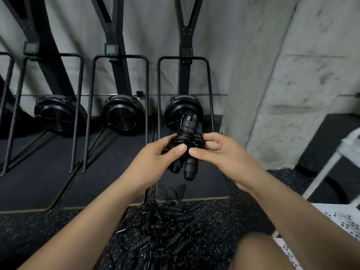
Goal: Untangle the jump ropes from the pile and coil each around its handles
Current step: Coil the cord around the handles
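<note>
Cord (pixel 187 139) sits wound around the two handles (pixel 190 166) of one jump rope (pixel 190 122), which left hand (pixel 155 158) and right hand (pixel 220 154) grip from either side above the pile (pixel 165 230) on the floor (pixel 58 230), fingers (pixel 214 143) curled round and thumbs pinching the wraps, probably so they cannot spring loose.
</note>
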Motion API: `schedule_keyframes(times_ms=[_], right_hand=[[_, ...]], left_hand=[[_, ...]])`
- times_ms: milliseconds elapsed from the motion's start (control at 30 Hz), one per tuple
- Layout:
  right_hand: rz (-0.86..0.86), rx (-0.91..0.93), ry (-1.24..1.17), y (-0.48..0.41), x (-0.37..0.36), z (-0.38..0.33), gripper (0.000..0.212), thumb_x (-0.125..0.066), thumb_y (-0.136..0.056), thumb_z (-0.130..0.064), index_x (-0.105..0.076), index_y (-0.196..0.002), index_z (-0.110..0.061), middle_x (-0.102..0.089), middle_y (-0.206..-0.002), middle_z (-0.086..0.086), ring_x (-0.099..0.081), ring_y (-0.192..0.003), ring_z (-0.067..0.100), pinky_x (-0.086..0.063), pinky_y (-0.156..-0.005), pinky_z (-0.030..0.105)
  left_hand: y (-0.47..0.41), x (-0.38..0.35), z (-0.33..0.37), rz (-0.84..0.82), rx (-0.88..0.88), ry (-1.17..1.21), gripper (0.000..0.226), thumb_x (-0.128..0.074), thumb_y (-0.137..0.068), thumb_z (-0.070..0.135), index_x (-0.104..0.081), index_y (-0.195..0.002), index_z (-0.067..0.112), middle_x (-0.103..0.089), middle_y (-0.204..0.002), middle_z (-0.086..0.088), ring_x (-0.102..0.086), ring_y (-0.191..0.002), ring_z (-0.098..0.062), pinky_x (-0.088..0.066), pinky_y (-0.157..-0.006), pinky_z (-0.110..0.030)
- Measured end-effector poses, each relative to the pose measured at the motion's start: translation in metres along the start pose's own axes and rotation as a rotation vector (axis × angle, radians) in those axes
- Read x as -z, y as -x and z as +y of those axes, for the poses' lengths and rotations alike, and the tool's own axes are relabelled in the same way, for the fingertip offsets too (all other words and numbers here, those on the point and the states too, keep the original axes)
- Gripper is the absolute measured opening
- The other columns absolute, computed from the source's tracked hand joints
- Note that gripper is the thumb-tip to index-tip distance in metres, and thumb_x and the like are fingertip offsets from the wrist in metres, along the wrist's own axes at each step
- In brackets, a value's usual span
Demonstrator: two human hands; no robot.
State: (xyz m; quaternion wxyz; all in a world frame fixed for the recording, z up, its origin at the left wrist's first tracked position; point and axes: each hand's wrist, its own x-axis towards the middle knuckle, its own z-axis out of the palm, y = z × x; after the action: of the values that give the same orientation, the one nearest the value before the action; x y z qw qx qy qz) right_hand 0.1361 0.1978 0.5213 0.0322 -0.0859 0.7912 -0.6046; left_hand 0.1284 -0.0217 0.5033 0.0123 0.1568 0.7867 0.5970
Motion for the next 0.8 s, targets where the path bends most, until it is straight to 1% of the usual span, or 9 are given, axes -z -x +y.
schedule_keyframes(times_ms=[67,133,200,300,433,567,633,700,800], right_hand=[[0.023,-0.023,0.076,0.019,0.029,-0.027,0.041,-0.089,-0.087,-0.023,-0.071,-0.123,-0.018,-0.083,-0.11,-0.002,-0.079,-0.105,0.013,-0.056,-0.107,0.041],[0.074,-0.044,0.147,0.037,0.053,-0.049,0.046,-0.093,-0.081,-0.027,-0.071,-0.121,-0.018,-0.083,-0.104,-0.002,-0.08,-0.101,0.012,-0.058,-0.103,0.038],[0.117,-0.063,0.202,0.058,0.079,-0.071,0.053,-0.095,-0.078,-0.029,-0.071,-0.123,-0.016,-0.083,-0.103,0.0,-0.079,-0.1,0.012,-0.059,-0.098,0.034],[0.169,-0.087,0.201,0.093,0.118,-0.1,0.046,-0.094,-0.078,-0.021,-0.072,-0.117,-0.011,-0.082,-0.107,0.007,-0.078,-0.106,0.021,-0.059,-0.097,0.038],[0.18,-0.127,0.149,0.142,0.172,-0.132,0.036,-0.08,-0.09,-0.043,-0.074,-0.11,-0.014,-0.081,-0.114,0.009,-0.077,-0.112,0.027,-0.058,-0.098,0.04],[0.303,-0.129,0.15,0.186,0.223,-0.153,0.049,-0.073,-0.095,-0.054,-0.059,-0.132,-0.024,-0.079,-0.113,0.016,-0.08,-0.099,0.033,-0.061,-0.094,0.045],[0.311,-0.127,0.201,0.206,0.247,-0.161,0.052,-0.072,-0.094,-0.054,-0.055,-0.133,-0.023,-0.08,-0.107,0.014,-0.081,-0.092,0.029,-0.061,-0.089,0.043],[0.334,-0.126,0.235,0.224,0.269,-0.166,0.048,-0.073,-0.094,-0.053,-0.056,-0.127,-0.02,-0.078,-0.096,0.008,-0.078,-0.085,0.023,-0.061,-0.084,0.04],[0.377,-0.135,0.246,0.245,0.294,-0.168,0.027,-0.072,-0.099,-0.045,-0.065,-0.1,-0.019,-0.073,-0.08,0.0,-0.067,-0.076,0.018,-0.058,-0.082,0.036]], left_hand=[[-0.003,-0.012,0.028,-0.053,-0.055,-0.042,0.041,-0.07,-0.098,0.047,-0.069,-0.138,0.037,-0.077,-0.12,0.016,-0.071,-0.116,-0.004,-0.051,-0.112,-0.041],[-0.004,-0.026,0.054,-0.076,-0.105,-0.052,0.036,-0.073,-0.097,0.042,-0.072,-0.132,0.035,-0.079,-0.116,0.016,-0.072,-0.112,-0.004,-0.053,-0.11,-0.039],[-0.005,-0.046,0.081,-0.06,-0.164,-0.065,0.042,-0.075,-0.092,0.047,-0.072,-0.132,0.033,-0.079,-0.113,0.017,-0.072,-0.108,0.0,-0.055,-0.107,-0.038],[-0.006,-0.079,0.12,-0.08,-0.232,-0.044,0.048,-0.076,-0.087,0.053,-0.073,-0.129,0.031,-0.08,-0.108,0.015,-0.073,-0.104,-0.002,-0.056,-0.105,-0.04],[-0.008,-0.124,0.167,-0.199,-0.302,-0.027,0.034,-0.074,-0.097,0.049,-0.075,-0.127,0.034,-0.08,-0.114,0.012,-0.074,-0.112,-0.01,-0.054,-0.108,-0.049],[-0.005,-0.169,0.211,-0.357,-0.332,0.015,0.029,-0.068,-0.103,0.042,-0.073,-0.129,0.032,-0.079,-0.117,0.0,-0.072,-0.115,-0.026,-0.057,-0.104,-0.045],[-0.002,-0.192,0.231,-0.416,-0.353,0.027,0.028,-0.064,-0.105,0.038,-0.071,-0.132,0.031,-0.078,-0.119,-0.007,-0.07,-0.114,-0.032,-0.057,-0.095,-0.039],[-0.002,-0.216,0.247,-0.454,-0.368,0.033,0.029,-0.062,-0.107,0.037,-0.07,-0.133,0.029,-0.077,-0.119,-0.011,-0.074,-0.103,-0.029,-0.059,-0.087,-0.033],[-0.005,-0.247,0.261,-0.489,-0.396,0.014,0.029,-0.062,-0.107,0.04,-0.071,-0.132,0.03,-0.079,-0.101,0.002,-0.068,-0.081,-0.006,-0.054,-0.073,-0.023]])
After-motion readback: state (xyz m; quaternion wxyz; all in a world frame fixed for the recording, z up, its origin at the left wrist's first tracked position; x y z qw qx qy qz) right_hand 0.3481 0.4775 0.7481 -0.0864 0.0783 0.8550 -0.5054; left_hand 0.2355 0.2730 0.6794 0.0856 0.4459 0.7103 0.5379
